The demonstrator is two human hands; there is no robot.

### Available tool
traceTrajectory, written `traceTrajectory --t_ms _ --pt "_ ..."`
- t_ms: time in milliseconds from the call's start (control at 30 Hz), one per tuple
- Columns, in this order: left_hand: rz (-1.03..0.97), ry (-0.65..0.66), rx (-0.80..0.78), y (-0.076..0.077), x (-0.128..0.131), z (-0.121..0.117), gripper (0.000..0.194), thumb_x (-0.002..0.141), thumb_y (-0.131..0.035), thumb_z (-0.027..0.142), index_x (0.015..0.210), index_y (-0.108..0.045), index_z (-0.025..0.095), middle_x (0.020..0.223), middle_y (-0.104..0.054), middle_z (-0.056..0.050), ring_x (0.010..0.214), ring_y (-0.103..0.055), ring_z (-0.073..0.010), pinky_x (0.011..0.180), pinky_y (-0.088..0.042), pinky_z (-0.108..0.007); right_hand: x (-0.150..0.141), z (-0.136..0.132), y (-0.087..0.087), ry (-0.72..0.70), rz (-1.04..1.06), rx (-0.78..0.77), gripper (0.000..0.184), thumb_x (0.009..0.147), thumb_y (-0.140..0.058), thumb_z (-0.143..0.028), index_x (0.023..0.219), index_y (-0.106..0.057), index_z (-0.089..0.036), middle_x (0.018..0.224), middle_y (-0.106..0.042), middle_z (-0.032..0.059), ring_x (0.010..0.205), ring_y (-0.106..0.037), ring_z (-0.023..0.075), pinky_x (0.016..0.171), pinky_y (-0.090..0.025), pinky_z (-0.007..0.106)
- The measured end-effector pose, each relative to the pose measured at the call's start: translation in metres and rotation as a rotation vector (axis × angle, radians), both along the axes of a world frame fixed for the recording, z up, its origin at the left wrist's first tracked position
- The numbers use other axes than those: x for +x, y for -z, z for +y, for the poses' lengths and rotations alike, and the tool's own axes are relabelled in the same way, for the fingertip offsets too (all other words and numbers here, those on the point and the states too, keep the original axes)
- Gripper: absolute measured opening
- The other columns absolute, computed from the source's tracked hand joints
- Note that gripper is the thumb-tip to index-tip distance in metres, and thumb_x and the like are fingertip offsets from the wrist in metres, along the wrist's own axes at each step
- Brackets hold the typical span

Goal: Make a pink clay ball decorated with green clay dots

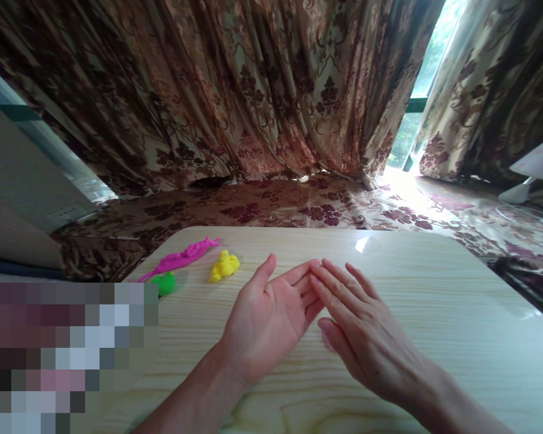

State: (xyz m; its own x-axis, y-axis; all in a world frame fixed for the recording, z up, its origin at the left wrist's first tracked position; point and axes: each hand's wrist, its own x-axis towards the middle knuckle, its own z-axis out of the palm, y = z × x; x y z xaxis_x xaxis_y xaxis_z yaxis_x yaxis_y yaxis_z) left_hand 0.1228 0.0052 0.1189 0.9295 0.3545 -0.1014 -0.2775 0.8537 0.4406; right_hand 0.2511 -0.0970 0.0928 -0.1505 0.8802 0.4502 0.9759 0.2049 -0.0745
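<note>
My left hand (271,319) is held palm up above the table, its fingers stretched out and the thumb apart. My right hand (362,331) is palm down, with its straight fingertips resting over the fingertips of the left. The open left palm is bare. Whether anything lies between the overlapping fingertips is hidden. A tiny bit of green shows beside the right thumb, too small to make out. Left of my hands sits a lumpy piece of yellow modelling clay (225,266). Beyond it stretches a long pink piece of clay (181,258), with a rounded green lump (165,283) close by.
The pale wood-grain table (434,283) has rounded far corners. Behind it is a ledge covered in floral cloth (271,208), below patterned curtains (253,90). A white lamp (540,160) stands on the ledge at right. A blurred block covers the lower left.
</note>
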Motion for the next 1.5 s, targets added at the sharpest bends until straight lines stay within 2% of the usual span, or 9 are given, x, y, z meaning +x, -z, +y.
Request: traceTrajectory --t_ms 200,400,600,767,967,1100,1233,1400,1500 --pt "-0.031 0.074 -0.071 0.0015 0.0017 -0.0031 0.052 0.093 -0.027 0.044 0.120 -0.051 0.006 0.124 -0.053 -0.016 0.108 -0.053 -0.0199 0.084 -0.040 -0.027 0.0012 0.0001 0.0014 0.074 -0.020 -0.011 0.050 0.090 -0.041 -0.024 0.138 -0.035 -0.009 0.148 -0.027 0.0079 0.138 -0.014 0.0219 0.112 -0.016 0.048" --pt "-0.050 -0.033 -0.074 0.0006 0.0011 0.0005 0.054 0.094 -0.027 0.041 0.128 -0.042 0.001 0.126 -0.050 -0.019 0.113 -0.049 -0.0207 0.099 -0.033 -0.030 -0.0033 -0.0025 0.0010 0.019 -0.041 -0.015 0.054 0.089 -0.042 -0.023 0.140 -0.032 -0.011 0.150 -0.023 0.0049 0.139 -0.011 0.0212 0.113 -0.014 0.046" --pt "-0.050 0.051 -0.075 0.0004 0.0013 -0.0017 0.055 0.093 -0.027 0.043 0.126 -0.045 0.003 0.125 -0.052 -0.018 0.112 -0.051 -0.0213 0.095 -0.036 -0.031 -0.0007 -0.0002 0.0025 0.123 -0.058 0.024 0.051 0.090 -0.041 -0.025 0.137 -0.035 -0.009 0.148 -0.026 0.0071 0.139 -0.011 0.0229 0.112 -0.013 0.049" --pt "-0.058 -0.030 -0.069 0.0007 0.0004 0.0004 0.050 0.094 -0.028 0.039 0.124 -0.047 0.003 0.123 -0.054 -0.018 0.112 -0.051 -0.0200 0.098 -0.034 -0.030 -0.0035 -0.0008 0.0022 0.035 -0.075 -0.013 0.056 0.088 -0.043 -0.025 0.141 -0.029 -0.011 0.151 -0.018 0.0032 0.139 -0.008 0.0217 0.113 -0.013 0.046" --pt "-0.055 0.006 -0.064 0.0003 0.0016 -0.0021 0.052 0.094 -0.027 0.041 0.125 -0.046 0.004 0.121 -0.055 -0.017 0.109 -0.053 -0.0210 0.095 -0.036 -0.032 -0.0021 0.0003 0.0005 0.106 -0.053 0.003 0.051 0.090 -0.039 -0.024 0.139 -0.032 -0.010 0.149 -0.025 0.0052 0.139 -0.009 0.0217 0.113 -0.012 0.048" --pt "-0.057 -0.058 -0.053 -0.0004 0.0009 -0.0015 0.054 0.094 -0.027 0.040 0.130 -0.040 0.001 0.126 -0.051 -0.019 0.114 -0.050 -0.0217 0.098 -0.033 -0.032 -0.0060 -0.0011 -0.0015 -0.001 -0.052 -0.029 0.053 0.090 -0.039 -0.025 0.141 -0.029 -0.012 0.151 -0.019 0.0024 0.139 -0.009 0.0206 0.114 -0.011 0.045" --pt "-0.053 0.070 -0.072 0.0000 0.0014 -0.0040 0.054 0.094 -0.026 0.043 0.125 -0.046 0.004 0.122 -0.054 -0.018 0.109 -0.053 -0.0216 0.086 -0.040 -0.029 -0.0029 -0.0003 0.0008 0.085 -0.041 -0.001 0.053 0.089 -0.042 -0.027 0.139 -0.033 -0.010 0.149 -0.025 0.0060 0.139 -0.010 0.0226 0.113 -0.010 0.048" --pt "-0.071 -0.023 -0.075 -0.0007 -0.0001 -0.0011 0.051 0.094 -0.027 0.042 0.120 -0.050 0.004 0.119 -0.056 -0.017 0.103 -0.055 -0.0189 0.089 -0.038 -0.029 -0.0018 -0.0004 0.0001 0.059 -0.051 0.010 0.054 0.089 -0.042 -0.026 0.140 -0.030 -0.010 0.150 -0.021 0.0056 0.139 -0.009 0.0216 0.113 -0.011 0.046" --pt "-0.055 0.027 -0.079 0.0006 0.0007 -0.0035 0.050 0.093 -0.027 0.043 0.116 -0.052 0.007 0.116 -0.058 -0.016 0.098 -0.056 -0.0187 0.083 -0.040 -0.028 -0.0036 0.0006 -0.0011 0.036 -0.034 -0.009 0.053 0.090 -0.041 -0.029 0.140 -0.032 -0.012 0.150 -0.021 0.0039 0.139 -0.010 0.0212 0.113 -0.011 0.046"
